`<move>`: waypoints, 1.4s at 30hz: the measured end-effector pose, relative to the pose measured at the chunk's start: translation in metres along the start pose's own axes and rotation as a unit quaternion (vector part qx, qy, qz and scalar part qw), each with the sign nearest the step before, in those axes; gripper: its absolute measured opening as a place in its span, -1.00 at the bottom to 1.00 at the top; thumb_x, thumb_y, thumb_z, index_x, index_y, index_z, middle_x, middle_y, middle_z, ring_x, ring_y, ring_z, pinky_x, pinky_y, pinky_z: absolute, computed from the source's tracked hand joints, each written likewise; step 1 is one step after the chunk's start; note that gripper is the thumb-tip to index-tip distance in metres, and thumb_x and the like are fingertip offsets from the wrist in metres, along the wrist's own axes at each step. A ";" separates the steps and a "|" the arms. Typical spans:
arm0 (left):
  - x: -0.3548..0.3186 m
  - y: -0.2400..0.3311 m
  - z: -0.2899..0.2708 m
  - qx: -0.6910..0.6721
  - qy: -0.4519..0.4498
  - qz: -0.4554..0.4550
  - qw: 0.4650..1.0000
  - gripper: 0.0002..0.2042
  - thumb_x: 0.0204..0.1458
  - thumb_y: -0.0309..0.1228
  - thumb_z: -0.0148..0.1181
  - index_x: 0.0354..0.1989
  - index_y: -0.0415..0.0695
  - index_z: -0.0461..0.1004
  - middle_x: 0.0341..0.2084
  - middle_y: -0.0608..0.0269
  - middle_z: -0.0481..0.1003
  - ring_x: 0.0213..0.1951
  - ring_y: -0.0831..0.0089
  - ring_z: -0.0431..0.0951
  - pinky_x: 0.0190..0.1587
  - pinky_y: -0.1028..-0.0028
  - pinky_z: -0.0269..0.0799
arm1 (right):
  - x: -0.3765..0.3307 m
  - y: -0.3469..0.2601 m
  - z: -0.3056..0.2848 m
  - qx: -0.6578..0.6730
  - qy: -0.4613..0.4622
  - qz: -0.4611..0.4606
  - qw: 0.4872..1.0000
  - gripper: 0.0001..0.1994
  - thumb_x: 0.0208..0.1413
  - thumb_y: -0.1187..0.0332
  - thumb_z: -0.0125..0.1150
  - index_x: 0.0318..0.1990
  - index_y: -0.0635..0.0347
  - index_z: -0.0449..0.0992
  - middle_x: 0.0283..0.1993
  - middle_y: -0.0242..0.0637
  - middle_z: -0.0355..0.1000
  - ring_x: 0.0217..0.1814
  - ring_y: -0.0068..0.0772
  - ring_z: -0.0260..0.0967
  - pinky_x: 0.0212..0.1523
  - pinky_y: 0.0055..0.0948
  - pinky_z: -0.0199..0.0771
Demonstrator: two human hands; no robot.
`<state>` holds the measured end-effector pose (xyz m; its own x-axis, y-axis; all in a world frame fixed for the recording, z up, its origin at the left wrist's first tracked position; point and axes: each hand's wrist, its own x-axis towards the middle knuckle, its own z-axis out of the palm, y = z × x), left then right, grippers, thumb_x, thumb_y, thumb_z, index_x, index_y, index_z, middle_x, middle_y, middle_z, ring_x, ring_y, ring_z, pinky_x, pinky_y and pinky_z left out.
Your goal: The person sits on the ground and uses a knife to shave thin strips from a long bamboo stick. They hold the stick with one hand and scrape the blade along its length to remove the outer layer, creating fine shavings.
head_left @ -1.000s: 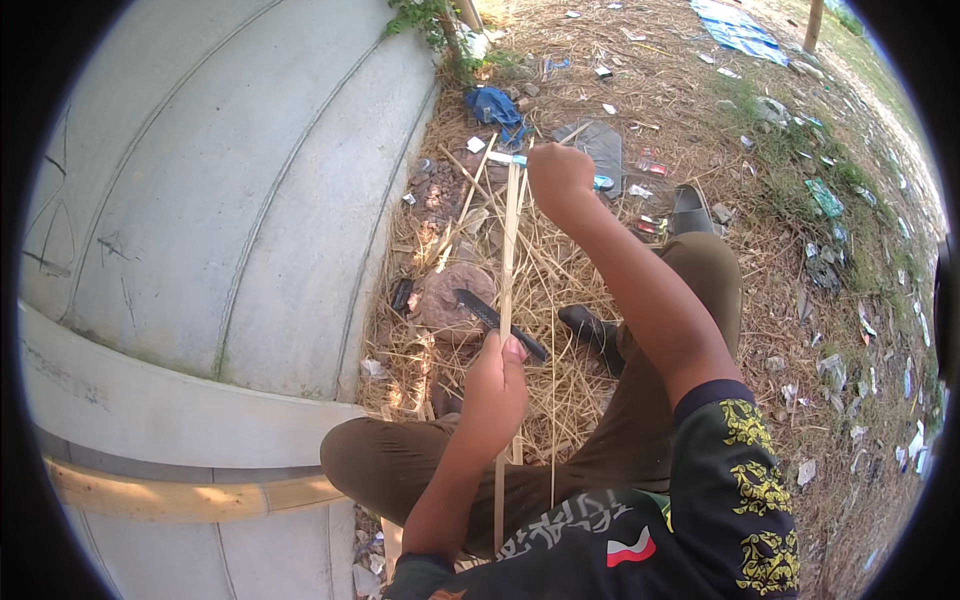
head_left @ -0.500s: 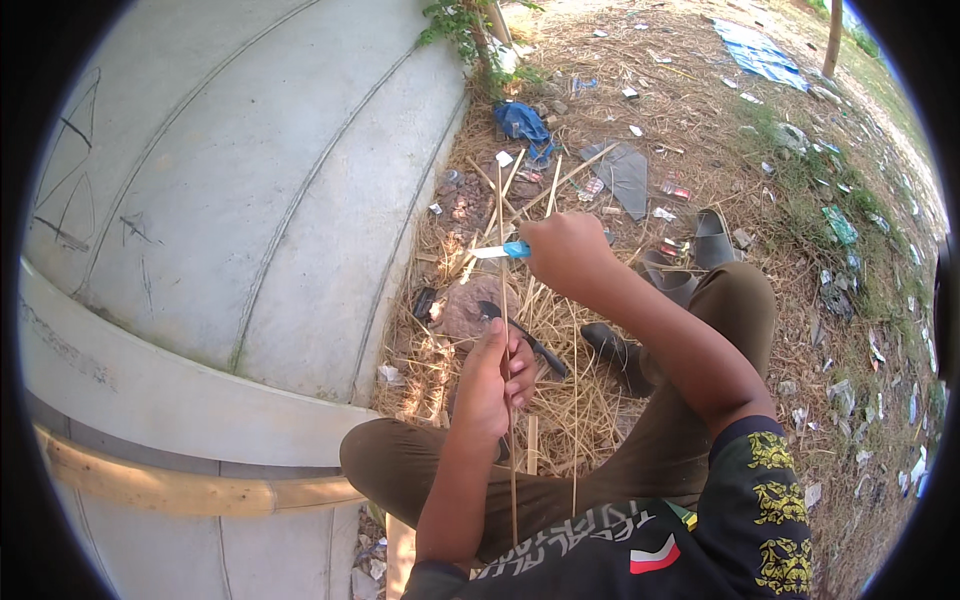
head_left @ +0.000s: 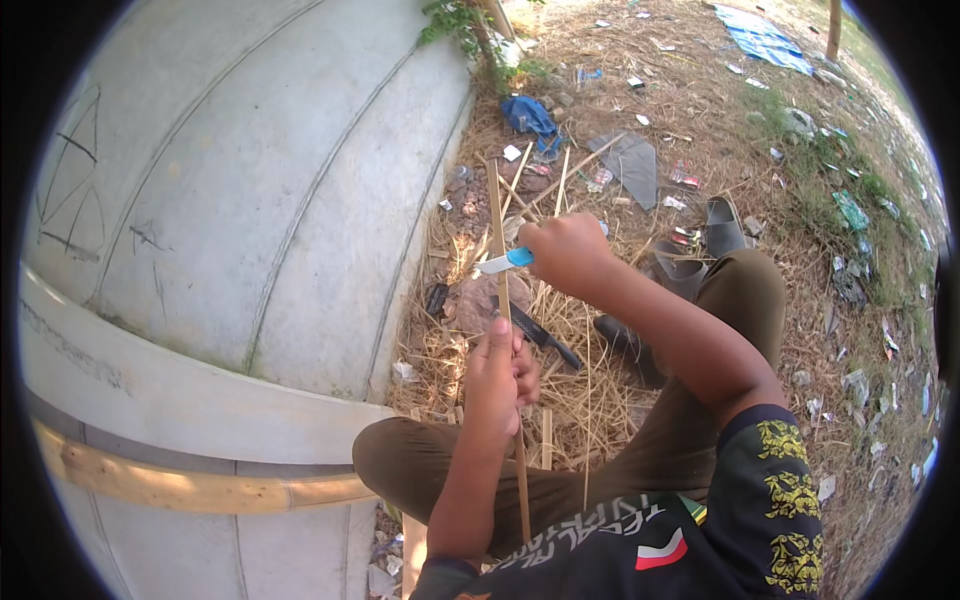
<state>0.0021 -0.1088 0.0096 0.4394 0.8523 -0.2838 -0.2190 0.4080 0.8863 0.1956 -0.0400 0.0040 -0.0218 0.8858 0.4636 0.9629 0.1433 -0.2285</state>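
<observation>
Bamboo strip (head_left: 505,330) stands nearly upright between the knees, the left hand (head_left: 500,375) closed around its middle to steady it. Right hand (head_left: 565,250) is fisted on a blue-handled knife (head_left: 505,261), blade touching the strip above the left hand, over straw (head_left: 590,390) beside a concrete wall (head_left: 250,200).

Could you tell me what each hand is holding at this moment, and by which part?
The left hand grips the thin bamboo strip around its middle; the right hand holds a small blue-handled knife by its handle, blade against the strip.
</observation>
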 end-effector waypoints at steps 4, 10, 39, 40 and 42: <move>-0.007 -0.004 0.007 0.030 -0.008 -0.022 0.999 -0.64 0.39 -0.06 -0.16 -0.38 -0.03 0.19 -0.71 0.49 0.06 -0.74 0.71 0.01 -0.75 0.61 -0.11 | 0.015 0.018 -0.008 -0.062 -0.045 0.126 0.989 -0.91 0.02 0.39 0.22 -0.42 0.13 0.63 -0.50 -0.22 0.58 -0.44 -0.15 0.61 -0.44 -0.25 0.58; -0.052 -0.021 0.050 0.111 -0.213 -0.042 0.970 -0.64 0.43 -0.11 -0.25 -0.40 -0.04 0.17 -0.69 0.49 0.10 -0.72 0.71 0.06 -0.71 0.62 -0.02 | 0.037 0.122 -0.027 0.000 0.133 0.357 0.925 -0.80 0.07 0.37 0.19 -0.52 0.26 0.59 -0.55 -0.01 0.49 -0.50 -0.12 0.54 -0.42 -0.21 0.52; 0.000 -0.001 0.004 0.105 0.062 0.015 0.992 -0.57 0.37 0.03 -0.18 -0.46 -0.01 0.14 -0.75 0.51 0.04 -0.79 0.72 -0.04 -0.80 0.60 -0.14 | 0.031 0.026 0.010 -0.057 0.024 0.082 0.995 -0.95 -0.04 0.41 0.29 -0.46 0.14 0.56 -0.50 -0.24 0.58 -0.41 -0.23 0.62 -0.47 -0.32 0.56; -0.003 -0.005 0.010 0.114 0.038 -0.004 0.993 -0.57 0.38 0.02 -0.19 -0.46 0.00 0.14 -0.75 0.51 0.04 -0.78 0.71 -0.03 -0.79 0.61 -0.13 | 0.031 0.034 0.009 -0.062 0.019 0.101 0.993 -0.96 -0.02 0.41 0.29 -0.44 0.15 0.58 -0.48 -0.23 0.59 -0.38 -0.22 0.63 -0.45 -0.32 0.57; -0.016 -0.014 0.019 0.130 -0.004 -0.033 0.991 -0.58 0.39 0.01 -0.20 -0.46 0.00 0.14 -0.74 0.51 0.05 -0.77 0.71 -0.01 -0.78 0.62 -0.11 | 0.044 0.076 -0.007 -0.043 0.010 0.259 0.965 -0.93 0.01 0.41 0.29 -0.40 0.19 0.63 -0.42 -0.15 0.61 -0.38 -0.13 0.63 -0.45 -0.26 0.58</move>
<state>0.0145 -0.1342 0.0090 0.4525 0.8233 -0.3427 0.0428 0.3638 0.9305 0.2693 0.0062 0.0130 0.4731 0.8201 0.3218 0.8616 -0.3544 -0.3633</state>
